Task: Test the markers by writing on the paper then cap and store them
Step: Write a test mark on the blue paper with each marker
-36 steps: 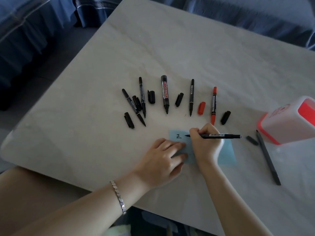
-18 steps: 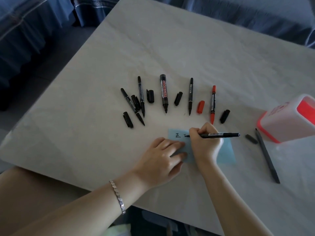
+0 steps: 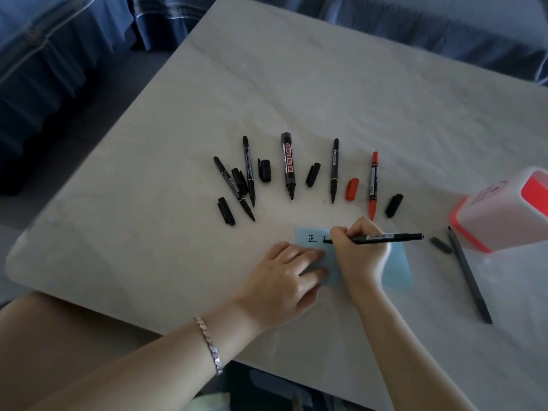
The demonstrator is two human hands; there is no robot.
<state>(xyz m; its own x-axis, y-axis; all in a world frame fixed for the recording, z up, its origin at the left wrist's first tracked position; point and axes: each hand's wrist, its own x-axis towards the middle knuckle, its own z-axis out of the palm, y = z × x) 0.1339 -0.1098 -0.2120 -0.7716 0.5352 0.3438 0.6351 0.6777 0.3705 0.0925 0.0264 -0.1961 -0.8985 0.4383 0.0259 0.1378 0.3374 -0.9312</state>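
Observation:
My right hand [image 3: 360, 252] grips a thin black marker [image 3: 385, 237], its tip down on a light blue paper [image 3: 397, 269] beside one finished black character. My left hand [image 3: 289, 284] presses flat on the paper's left part. Beyond the paper lie several uncapped markers in a row: thin black ones [image 3: 248, 170], a thick whiteboard marker [image 3: 288, 164], another thin black one [image 3: 334, 170] and a red marker [image 3: 373, 185]. Loose black caps [image 3: 264, 170] and a red cap [image 3: 352, 188] lie between them.
A white and red container [image 3: 504, 215] lies on its side at the right table edge. A grey pen [image 3: 470, 275] and a small dark cap [image 3: 441, 245] lie in front of it. Blue fabric furniture surrounds the pale table [image 3: 296, 84].
A second character's strokes have appeared on the paper to the right of the first. My right hand shifted slightly while writing; my left hand stayed pressing the paper.

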